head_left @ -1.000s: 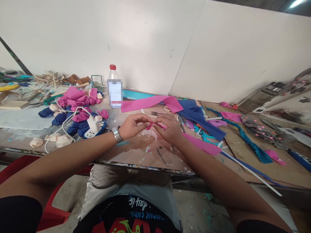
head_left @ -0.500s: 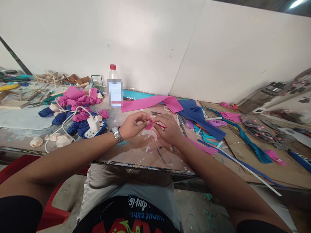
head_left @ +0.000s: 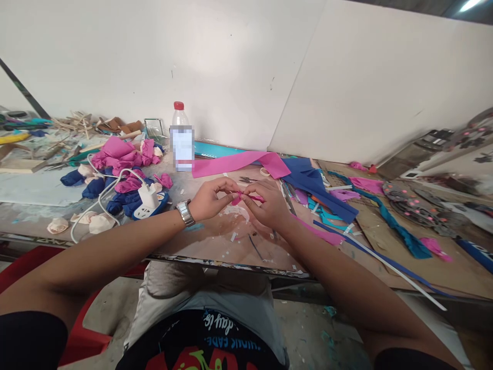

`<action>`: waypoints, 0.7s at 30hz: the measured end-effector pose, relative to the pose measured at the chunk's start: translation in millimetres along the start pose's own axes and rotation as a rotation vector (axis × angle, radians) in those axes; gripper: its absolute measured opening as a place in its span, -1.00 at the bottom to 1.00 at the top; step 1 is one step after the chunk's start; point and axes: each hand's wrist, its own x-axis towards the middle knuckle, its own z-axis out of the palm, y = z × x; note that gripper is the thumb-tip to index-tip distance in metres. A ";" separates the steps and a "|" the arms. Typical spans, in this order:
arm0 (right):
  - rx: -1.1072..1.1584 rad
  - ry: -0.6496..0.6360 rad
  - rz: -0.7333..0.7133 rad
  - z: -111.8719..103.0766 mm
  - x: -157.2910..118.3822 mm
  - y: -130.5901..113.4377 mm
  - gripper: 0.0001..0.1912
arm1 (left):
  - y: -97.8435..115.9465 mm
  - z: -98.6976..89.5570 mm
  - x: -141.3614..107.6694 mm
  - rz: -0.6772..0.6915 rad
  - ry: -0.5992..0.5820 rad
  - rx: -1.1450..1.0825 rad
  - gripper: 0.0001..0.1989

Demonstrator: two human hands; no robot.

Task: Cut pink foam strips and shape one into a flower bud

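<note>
Between my two hands is a small twisted piece of pink material, held just above the table. My left hand pinches its left end between thumb and fingers. On the other side, my right hand grips the same piece with its fingertips. Parts of the piece are hidden by my fingers. Behind my hands lies a wide pink strip, with a roll of tape at its lower edge. Dark scissors rest just beyond my fingers.
Pink and blue bundles, a power strip with a white cable and a red-capped bottle stand left. Blue fabric, a long white stick and cardboard lie right. A white wall rises behind.
The pink piece between my fingertips looks slightly more gathered, and more of it shows by my right hand. Both hands have stayed in nearly the same place.
</note>
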 end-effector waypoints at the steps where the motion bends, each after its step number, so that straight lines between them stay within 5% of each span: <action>1: -0.002 0.006 -0.001 0.2 0.0 0.0 -0.82 | 0.3 0.2 -0.4 0.002 0.004 0.005 -0.79; 21: -0.008 -0.003 0.024 1.8 -1.3 2.9 -0.90 | -5.0 -0.2 -0.3 -0.020 0.030 -0.033 -0.75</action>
